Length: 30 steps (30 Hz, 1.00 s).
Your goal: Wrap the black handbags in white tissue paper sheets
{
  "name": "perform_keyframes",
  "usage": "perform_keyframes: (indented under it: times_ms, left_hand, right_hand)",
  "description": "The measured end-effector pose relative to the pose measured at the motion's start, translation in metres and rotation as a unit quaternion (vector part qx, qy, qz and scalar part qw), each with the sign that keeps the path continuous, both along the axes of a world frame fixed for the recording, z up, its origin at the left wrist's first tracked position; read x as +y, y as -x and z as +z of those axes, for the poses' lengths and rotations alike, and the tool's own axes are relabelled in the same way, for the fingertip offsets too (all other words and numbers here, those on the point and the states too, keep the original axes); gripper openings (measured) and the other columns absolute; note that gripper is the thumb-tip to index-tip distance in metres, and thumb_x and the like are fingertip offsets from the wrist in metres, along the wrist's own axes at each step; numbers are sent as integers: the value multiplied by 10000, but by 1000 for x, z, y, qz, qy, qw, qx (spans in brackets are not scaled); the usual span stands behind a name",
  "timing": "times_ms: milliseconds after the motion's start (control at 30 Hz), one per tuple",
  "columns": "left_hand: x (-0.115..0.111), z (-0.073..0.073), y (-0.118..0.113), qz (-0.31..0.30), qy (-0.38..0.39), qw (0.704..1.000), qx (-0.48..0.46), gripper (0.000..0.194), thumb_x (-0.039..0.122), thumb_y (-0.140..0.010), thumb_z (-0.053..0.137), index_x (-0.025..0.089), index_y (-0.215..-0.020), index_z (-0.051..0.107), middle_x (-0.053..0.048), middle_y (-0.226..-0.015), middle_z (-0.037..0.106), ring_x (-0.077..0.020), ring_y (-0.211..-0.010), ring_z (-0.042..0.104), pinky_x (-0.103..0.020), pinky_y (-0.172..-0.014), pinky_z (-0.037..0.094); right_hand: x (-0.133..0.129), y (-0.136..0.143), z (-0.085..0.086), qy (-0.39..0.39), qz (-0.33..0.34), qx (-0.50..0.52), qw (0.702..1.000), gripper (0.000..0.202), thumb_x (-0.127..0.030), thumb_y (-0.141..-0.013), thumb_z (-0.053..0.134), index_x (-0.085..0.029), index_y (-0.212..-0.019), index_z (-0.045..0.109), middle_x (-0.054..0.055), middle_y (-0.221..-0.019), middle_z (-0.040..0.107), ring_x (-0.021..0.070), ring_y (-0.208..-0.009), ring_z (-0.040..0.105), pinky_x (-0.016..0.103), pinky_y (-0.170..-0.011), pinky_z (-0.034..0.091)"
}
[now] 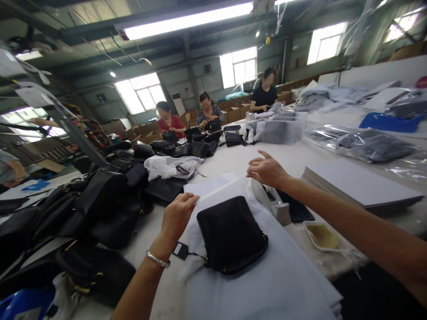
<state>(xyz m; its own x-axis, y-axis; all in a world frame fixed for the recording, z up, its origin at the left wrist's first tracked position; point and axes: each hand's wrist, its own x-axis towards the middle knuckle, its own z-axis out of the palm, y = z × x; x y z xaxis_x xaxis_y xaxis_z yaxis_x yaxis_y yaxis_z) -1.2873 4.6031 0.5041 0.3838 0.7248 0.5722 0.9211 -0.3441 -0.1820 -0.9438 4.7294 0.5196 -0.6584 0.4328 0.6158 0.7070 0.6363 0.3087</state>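
Bag (231,233) was solid black, sheets (270,289) under it bluish white. Around the bag: more black bags (103,191) at 9 o'clock, red shirt (177,125) at 11, dark mottled top (216,111) at 12, really bright blue plastic (390,122) at 2.

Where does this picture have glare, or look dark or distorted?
In the head view, the windows and ceiling lamp glare nearly white; the plastic wrap throws bright reflections; the black bag is dark, with little surface detail; the room looks tilted and stretched toward the edges, perhaps by a wide lens.
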Motion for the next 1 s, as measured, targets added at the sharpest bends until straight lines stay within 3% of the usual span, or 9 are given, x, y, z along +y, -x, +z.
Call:
perform_keyframes:
  times_ms: [100,200,333,433,533,667,800,933,1000]
  left_hand:
    - [-4,-1,6,-15,4,1000,-10,195,256,-938,595,263,-1116,674,-11,-1101,687,-173,-947,662,-245,-747,522]
    - [-14,-12,10,-34,0,999,-16,194,282,-956,567,273,-1119,671,4,-1087,694,-153,-884,681,-227,-692,506]
    - [-22,-24,12,-54,-1,998,-11,218,258,-970,536,278,-1144,666,6,-1088,699,-151,-862,688,-228,-687,498]
    - [-18,-22,14,-39,-2,999,-30,226,264,-967,544,283,-1154,671,5,-1109,696,-153,-871,689,-224,-684,496]
    - [-10,-12,17,-29,-10,997,-70,219,305,-963,558,290,-1140,685,10,-1105,694,-144,-878,687,-211,-681,492]
    - [-10,-2,20,-28,-17,995,-90,227,370,-970,540,286,-1107,700,10,-1096,696,-135,-855,689,-203,-650,484]
    - [-19,-5,21,-54,-11,997,-63,264,372,-994,486,270,-1117,695,-8,-1082,702,-139,-856,690,-207,-668,494]
    - [-17,-11,22,-57,-4,994,-92,251,385,-983,511,273,-1097,705,0,-1064,702,-132,-849,685,-208,-692,494]
    - [-11,-11,23,-52,6,990,-129,241,397,-972,532,277,-1071,716,4,-1058,702,-130,-847,682,-205,-694,495]
  right_hand:
    - [-10,-9,-2,-5,-17,-20,1000,234,-303,-963,550,-187,-851,719,63,-817,722,208,-807,654,392,-965,398]
    - [-28,-21,-14,6,-13,-14,1000,234,-287,-976,511,-192,-930,720,63,-821,712,213,-786,655,329,-755,452]
    - [-46,-31,-23,19,28,53,998,196,-238,-964,515,-217,-973,710,49,-1036,712,211,-967,655,325,-849,478]
    - [-48,-26,-18,59,81,160,982,174,-250,-954,535,-220,-958,706,35,-1271,641,203,-1093,634,315,-946,485]
    - [-40,-16,-10,118,104,260,953,169,-309,-944,575,-218,-991,709,19,-1112,713,182,-974,684,295,-922,513]
    - [-33,-12,-6,197,95,317,923,221,-382,-918,606,-193,-961,714,2,-846,735,158,-718,696,269,-759,550]
    - [-39,-23,-12,202,67,312,926,288,-443,-904,614,-214,-1042,720,10,-842,736,147,-634,650,290,-732,546]
    - [-38,-30,-27,264,84,290,916,654,-436,-820,716,-262,-1406,484,37,-1129,707,179,-808,675,320,-808,560]
    - [-30,-27,-40,320,51,282,903,799,-377,-777,753,-255,-1466,366,74,-1233,660,194,-858,688,336,-824,573]
